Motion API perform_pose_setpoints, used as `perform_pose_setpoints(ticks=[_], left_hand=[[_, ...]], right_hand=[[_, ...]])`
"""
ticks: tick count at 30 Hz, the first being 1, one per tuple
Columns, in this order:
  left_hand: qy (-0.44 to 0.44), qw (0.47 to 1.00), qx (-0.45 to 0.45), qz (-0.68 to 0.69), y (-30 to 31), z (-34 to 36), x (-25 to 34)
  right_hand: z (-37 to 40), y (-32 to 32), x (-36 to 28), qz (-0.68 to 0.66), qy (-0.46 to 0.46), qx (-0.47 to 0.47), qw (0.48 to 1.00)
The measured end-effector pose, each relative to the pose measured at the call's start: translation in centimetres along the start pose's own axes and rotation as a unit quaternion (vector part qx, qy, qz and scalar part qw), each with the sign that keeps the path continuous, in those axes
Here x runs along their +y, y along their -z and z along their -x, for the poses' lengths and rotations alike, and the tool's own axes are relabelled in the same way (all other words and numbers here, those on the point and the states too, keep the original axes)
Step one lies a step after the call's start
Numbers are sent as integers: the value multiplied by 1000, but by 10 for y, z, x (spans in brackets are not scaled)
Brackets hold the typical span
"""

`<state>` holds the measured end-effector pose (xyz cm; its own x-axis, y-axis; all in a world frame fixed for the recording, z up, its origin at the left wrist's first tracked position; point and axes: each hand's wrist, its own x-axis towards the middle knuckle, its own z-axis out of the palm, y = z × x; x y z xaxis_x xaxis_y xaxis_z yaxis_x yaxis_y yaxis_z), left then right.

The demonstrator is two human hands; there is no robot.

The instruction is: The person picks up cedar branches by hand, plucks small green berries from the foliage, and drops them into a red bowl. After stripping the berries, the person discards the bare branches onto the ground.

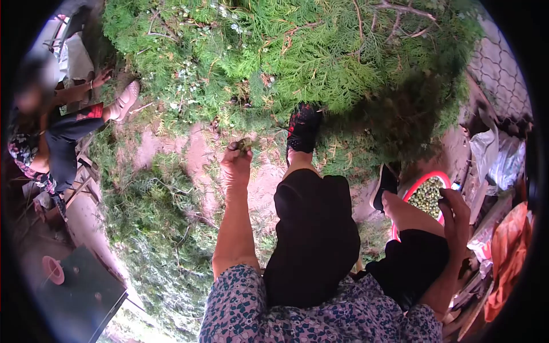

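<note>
Just left of the wearer's forward knee, raised over the ground, the left hand has thumb and fingers pinched narrow on a small green sprig. Sprig sits at the fingertips, at the far end of the upright forearm; looks longer crosswise than up-down, poking out toward the right, but small and blurry, so exact axis can't be told.

Right hand hangs at the near right edge of a red-rimmed tub, fingers bent and loosely parted; can't tell if they touch the rim. Tub mouth faces up, shows as an oval with its long axis slanting lower left to upper right; green berries fill it.

Leafy branches heaped beyond the feet, sprays pointing several ways; a bare brown stem lies mostly crosswise at the top. More cut greenery on the ground left of the forearm. One dark shoe against the heap, other shoe beside the tub.

Far left, another person sits, sandalled foot pointing at the heap. Orange cloth and plastic bag at right.
</note>
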<state>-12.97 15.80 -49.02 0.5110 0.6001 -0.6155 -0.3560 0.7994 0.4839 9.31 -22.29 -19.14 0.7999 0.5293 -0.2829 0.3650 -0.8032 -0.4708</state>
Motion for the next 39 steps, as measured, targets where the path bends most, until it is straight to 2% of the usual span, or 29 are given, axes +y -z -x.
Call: perform_pose_setpoints(ticks=[2,3,7,11,13,15,16,17,18,20,24,26,27,28,30,31,32,33,34,36,37,38,39], left_hand=[[0,998,-67,-11,-19,12,9],[5,996,-93,-8,-29,19,13],[31,978,-205,21,-104,59,27],[55,954,-293,-19,-178,111,31],[75,943,-324,-22,-205,138,30],[100,928,-356,-34,-226,162,30],[101,924,-366,-36,-236,176,31],[106,924,-367,-39,-246,191,32],[110,923,-366,-42,-252,201,33],[93,928,-358,-45,-257,214,34],[90,929,-356,-44,-271,241,30],[121,931,-345,-18,-278,255,22],[131,925,-356,-34,-278,254,17],[136,921,-362,-38,-278,252,13],[152,918,-366,-28,-277,249,3],[155,917,-366,-14,-279,250,-1],[159,916,-369,-18,-280,251,-4],[158,923,-350,-22,-281,251,-7],[153,930,-332,-24,-282,252,-10],[162,920,-356,-21,-279,251,-17],[160,914,-370,-48,-277,248,-21],[159,907,-383,-74,-275,249,-26],[155,912,-370,-87,-275,252,-31]], right_hand=[[2,-1,-4,-10,0,10,1000],[3,-2,-7,-7,30,13,999],[2,-9,-16,-42,73,4,996],[-9,-15,-55,-134,169,8,976],[-11,-20,-97,-302,138,-15,943],[-19,-35,-125,-362,224,14,905],[-25,-49,-136,-426,257,40,866],[-27,-54,-146,-420,288,81,857],[-31,-61,-152,-426,288,104,851],[-21,-61,-155,-499,217,112,832],[-2,-38,-149,-574,188,124,787],[8,-28,-142,-609,134,72,778],[14,-25,-138,-634,139,70,757],[21,-21,-133,-634,139,79,757],[39,-10,-117,-574,133,152,793],[54,-3,-113,-542,94,144,823],[64,-12,-96,-544,92,150,821],[72,-30,-75,-326,230,148,905],[78,-43,-61,-82,352,132,923],[93,-59,-53,-32,343,136,929],[99,-61,-50,20,332,138,933],[97,-59,-45,18,326,138,935],[88,-47,-47,-130,258,176,941]])
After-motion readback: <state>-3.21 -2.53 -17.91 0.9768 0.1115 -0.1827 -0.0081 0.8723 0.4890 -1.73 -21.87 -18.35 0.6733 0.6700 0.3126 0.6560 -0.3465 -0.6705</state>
